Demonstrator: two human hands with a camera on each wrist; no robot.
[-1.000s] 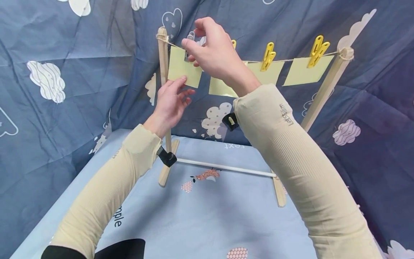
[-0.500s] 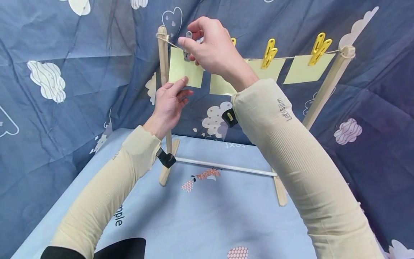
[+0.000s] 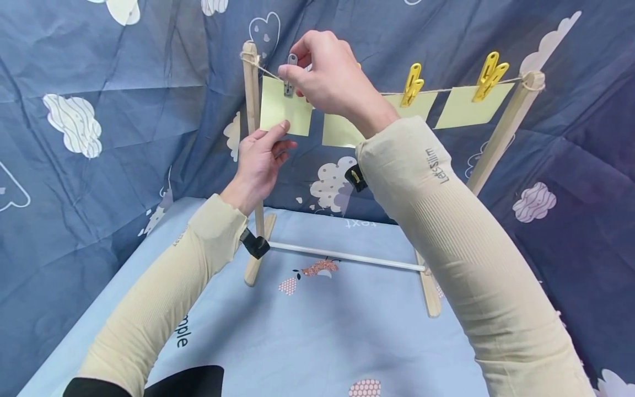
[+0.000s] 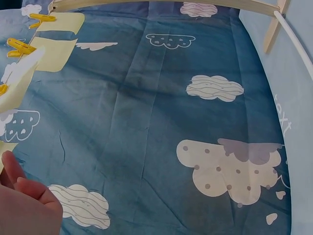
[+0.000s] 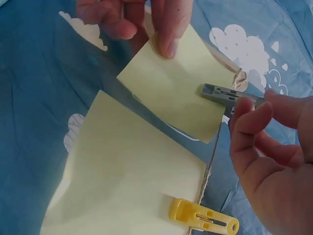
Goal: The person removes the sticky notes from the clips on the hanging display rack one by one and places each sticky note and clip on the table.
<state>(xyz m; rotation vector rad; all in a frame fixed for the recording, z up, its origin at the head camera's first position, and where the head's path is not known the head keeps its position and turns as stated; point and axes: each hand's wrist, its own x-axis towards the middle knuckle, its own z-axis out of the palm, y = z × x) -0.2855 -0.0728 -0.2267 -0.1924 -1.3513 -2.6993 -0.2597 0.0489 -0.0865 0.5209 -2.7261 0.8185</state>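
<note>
In the head view my left hand (image 3: 260, 157) pinches the lower edge of a yellow square of paper (image 3: 278, 113), thumb in front and fingers behind. My right hand (image 3: 329, 77) pinches a grey clothes peg (image 3: 290, 82) by its handle end. The right wrist view shows the peg's jaws over the top edge of the paper (image 5: 171, 81), where the twine (image 5: 213, 156) runs. In the left wrist view only part of my left hand (image 4: 29, 200) shows, at the lower left corner. Behind my right hand, part of the line is hidden.
More yellow papers (image 3: 471, 107) hang along the twine under yellow pegs (image 3: 410, 85). Wooden posts (image 3: 506, 127) hold the twine at both ends, joined low down by a white rod (image 3: 347, 256). Light blue cloth (image 3: 307, 342) lies beneath; dark blue patterned fabric (image 3: 124, 182) hangs behind.
My right hand has shifted a little with the grey peg, which now stands over the paper's top edge. The left thumb has closed onto the lower edge of the paper.
</note>
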